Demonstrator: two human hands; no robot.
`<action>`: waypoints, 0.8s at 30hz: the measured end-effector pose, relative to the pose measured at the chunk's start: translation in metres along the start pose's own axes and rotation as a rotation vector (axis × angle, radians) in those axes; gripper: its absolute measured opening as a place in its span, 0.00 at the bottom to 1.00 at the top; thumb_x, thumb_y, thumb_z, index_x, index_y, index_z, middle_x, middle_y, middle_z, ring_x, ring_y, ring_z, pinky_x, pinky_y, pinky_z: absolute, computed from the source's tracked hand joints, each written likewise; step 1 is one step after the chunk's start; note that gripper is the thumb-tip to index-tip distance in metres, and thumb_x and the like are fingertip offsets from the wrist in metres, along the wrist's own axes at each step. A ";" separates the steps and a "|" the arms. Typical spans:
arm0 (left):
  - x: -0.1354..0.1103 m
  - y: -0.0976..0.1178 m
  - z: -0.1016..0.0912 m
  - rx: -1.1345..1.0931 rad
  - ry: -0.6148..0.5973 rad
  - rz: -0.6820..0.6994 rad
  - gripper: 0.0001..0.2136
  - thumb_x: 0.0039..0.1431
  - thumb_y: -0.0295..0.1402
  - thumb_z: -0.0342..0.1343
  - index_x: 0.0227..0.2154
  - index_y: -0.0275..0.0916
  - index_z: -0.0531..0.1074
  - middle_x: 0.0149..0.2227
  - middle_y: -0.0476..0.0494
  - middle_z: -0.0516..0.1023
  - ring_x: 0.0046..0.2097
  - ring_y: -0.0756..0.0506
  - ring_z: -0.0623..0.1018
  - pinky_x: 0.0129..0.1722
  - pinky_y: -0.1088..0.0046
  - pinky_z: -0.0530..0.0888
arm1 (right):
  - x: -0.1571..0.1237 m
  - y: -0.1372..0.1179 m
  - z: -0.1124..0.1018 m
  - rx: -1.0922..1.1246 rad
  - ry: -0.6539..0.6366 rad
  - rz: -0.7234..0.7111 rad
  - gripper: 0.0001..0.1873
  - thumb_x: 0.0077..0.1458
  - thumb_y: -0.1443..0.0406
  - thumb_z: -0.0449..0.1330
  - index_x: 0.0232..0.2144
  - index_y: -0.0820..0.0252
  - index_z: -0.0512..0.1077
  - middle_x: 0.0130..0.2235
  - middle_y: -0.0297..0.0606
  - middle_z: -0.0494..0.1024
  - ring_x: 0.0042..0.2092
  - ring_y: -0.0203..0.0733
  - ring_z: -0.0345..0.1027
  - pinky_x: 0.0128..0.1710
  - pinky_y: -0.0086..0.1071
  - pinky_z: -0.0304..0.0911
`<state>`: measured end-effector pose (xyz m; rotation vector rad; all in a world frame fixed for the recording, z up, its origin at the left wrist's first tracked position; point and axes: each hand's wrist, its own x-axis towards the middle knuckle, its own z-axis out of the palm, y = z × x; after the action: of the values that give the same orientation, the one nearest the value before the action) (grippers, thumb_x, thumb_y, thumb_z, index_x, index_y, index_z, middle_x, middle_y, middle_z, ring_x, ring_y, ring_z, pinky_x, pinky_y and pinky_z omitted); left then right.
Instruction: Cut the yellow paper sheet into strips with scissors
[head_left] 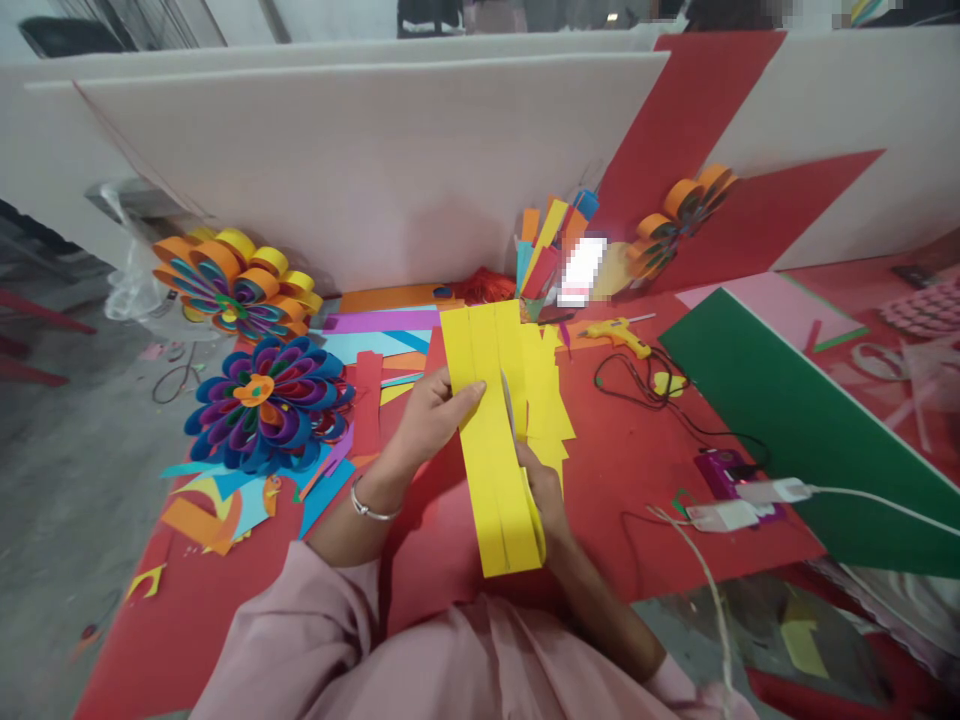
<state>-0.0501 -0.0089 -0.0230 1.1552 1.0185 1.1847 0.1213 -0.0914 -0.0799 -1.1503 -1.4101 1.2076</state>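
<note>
My left hand (431, 415) pinches the left edge of a long yellow paper sheet (487, 430) that is slit lengthwise into strips. A silver bangle sits on that wrist. My right hand (544, 495) is closed behind the sheet's lower right side, and a thin pale blade (508, 400), seemingly scissors, rises from it into a slit. The handles are hidden by the paper. More yellow strips (547, 385) lie on the red sheet (615, 450) just behind.
Two layered paper flowers (266, 400) (236, 280) lie at left, with coloured scraps around them. A yellow glue gun (619, 333) and black cable lie right of the strips. A green board (810, 420), a power strip (739, 490) and white foam boards (375, 170) stand nearby.
</note>
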 end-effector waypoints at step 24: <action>-0.002 0.007 0.001 -0.098 0.083 0.023 0.17 0.52 0.47 0.72 0.35 0.38 0.82 0.31 0.45 0.83 0.31 0.46 0.80 0.31 0.70 0.76 | 0.002 -0.010 0.002 -0.045 -0.091 0.179 0.19 0.56 0.57 0.64 0.49 0.54 0.77 0.37 0.35 0.83 0.38 0.48 0.78 0.32 0.32 0.70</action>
<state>-0.0499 -0.0111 -0.0155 1.0507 1.0002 1.2954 0.1186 -0.0909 -0.0700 -1.2889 -1.4323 1.3744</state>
